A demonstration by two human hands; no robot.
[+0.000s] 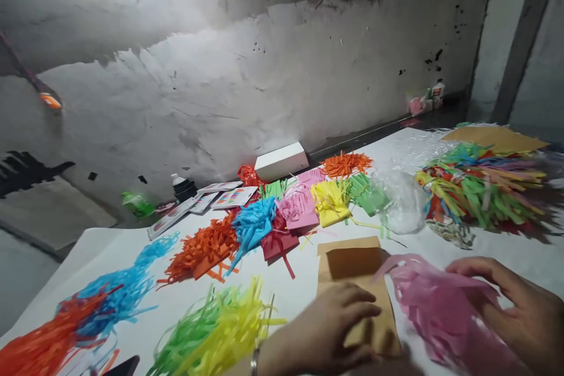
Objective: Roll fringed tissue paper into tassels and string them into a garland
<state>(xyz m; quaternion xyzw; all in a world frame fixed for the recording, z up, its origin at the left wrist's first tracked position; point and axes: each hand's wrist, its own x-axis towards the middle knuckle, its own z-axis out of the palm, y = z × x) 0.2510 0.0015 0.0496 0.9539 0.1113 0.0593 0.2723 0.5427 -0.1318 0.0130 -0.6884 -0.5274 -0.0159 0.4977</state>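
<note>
My right hand (526, 311) grips a bunch of pink fringed tissue paper (434, 308) at the lower right, its strips hanging toward the left. My left hand (337, 326), with a bracelet at the wrist, hovers over or rests on a brown paper envelope (352, 247); contact cannot be made out. The left fingers are slightly bent and apart, with nothing visible in them. Left of that hand lies yellow fringed paper (238, 323) beside green fringed paper (189, 317). The lower part of the envelope is partly covered by the left hand.
Folded fringed papers in orange (207, 249), blue (255, 220) and yellow (330, 202) lie across the white table (282, 299). A multicoloured heap (484, 188) lies at right, near clear plastic (405, 200). A white box (282, 161) stands by the wall.
</note>
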